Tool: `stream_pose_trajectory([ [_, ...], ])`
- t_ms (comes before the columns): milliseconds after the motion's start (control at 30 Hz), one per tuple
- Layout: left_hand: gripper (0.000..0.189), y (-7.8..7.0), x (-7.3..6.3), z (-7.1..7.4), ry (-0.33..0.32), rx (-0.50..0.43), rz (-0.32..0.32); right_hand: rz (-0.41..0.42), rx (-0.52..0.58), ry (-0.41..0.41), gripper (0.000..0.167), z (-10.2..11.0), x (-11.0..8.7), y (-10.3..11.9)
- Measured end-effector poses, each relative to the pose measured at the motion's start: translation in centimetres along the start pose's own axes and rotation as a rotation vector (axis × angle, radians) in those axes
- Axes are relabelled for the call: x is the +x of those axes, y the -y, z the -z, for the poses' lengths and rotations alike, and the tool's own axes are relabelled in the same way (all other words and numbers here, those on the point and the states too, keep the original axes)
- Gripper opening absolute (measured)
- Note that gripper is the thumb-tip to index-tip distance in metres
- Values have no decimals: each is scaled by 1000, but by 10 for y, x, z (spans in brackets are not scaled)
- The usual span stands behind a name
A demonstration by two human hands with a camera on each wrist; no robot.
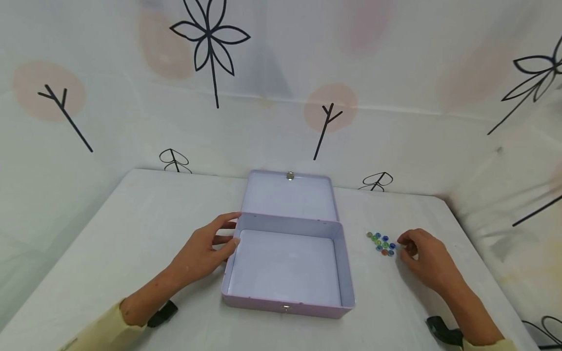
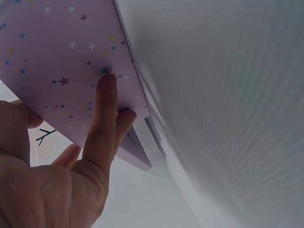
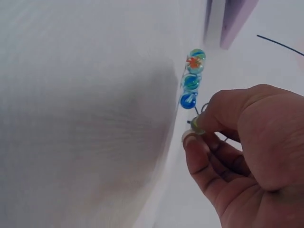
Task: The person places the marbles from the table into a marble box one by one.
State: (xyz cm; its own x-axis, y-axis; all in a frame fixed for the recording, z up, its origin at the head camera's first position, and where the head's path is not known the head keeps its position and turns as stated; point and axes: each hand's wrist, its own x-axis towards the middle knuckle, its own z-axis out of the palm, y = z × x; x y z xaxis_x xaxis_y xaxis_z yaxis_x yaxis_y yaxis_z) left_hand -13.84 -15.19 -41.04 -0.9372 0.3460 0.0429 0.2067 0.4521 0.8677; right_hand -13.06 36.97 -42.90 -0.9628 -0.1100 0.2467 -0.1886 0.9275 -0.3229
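A lilac box (image 1: 281,307) with printed stars on its outside stands in the middle with its lid (image 1: 290,195) laid back. My left hand (image 1: 204,248) holds its left wall, thumb at the rim and fingers against the outer side. In the left wrist view, two fingers (image 2: 102,111) lie along the starred wall. Right of the box, several glass marbles (image 1: 385,245) in blue, green and orange lie in a cluster. Beside them my right hand (image 1: 428,258) pinches a yellowish-green marble (image 3: 196,125) between thumb and forefinger, close over the cloth. Blue marbles (image 3: 188,100) show just beyond its fingertips.
A white cloth (image 1: 145,219) covers the table. Behind and at both sides hangs a pale curtain (image 1: 263,136) with black plant drawings. A metal clasp (image 1: 290,175) sits on the lid's far edge, and a small catch (image 1: 286,308) on the box front.
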Motion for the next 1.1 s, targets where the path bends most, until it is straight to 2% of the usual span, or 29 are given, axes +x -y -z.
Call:
stream_pose_trajectory([
  [200,62,1,1,0,-6,1,6,40,0,-60,24,5,0,3],
  [367,62,3,0,0,-5,-1,14,92,26,-117,23,13,-1,16],
  [600,62,2,1,0,-3,7,17,217,78,-215,35,24,-7,54],
  [800,63,1,1,-1,-3,0,14,337,188,-211,44,31,-14,91],
  [1100,63,1,1,0,-1,-4,6,539,346,-233,33,27,-25,129],
])
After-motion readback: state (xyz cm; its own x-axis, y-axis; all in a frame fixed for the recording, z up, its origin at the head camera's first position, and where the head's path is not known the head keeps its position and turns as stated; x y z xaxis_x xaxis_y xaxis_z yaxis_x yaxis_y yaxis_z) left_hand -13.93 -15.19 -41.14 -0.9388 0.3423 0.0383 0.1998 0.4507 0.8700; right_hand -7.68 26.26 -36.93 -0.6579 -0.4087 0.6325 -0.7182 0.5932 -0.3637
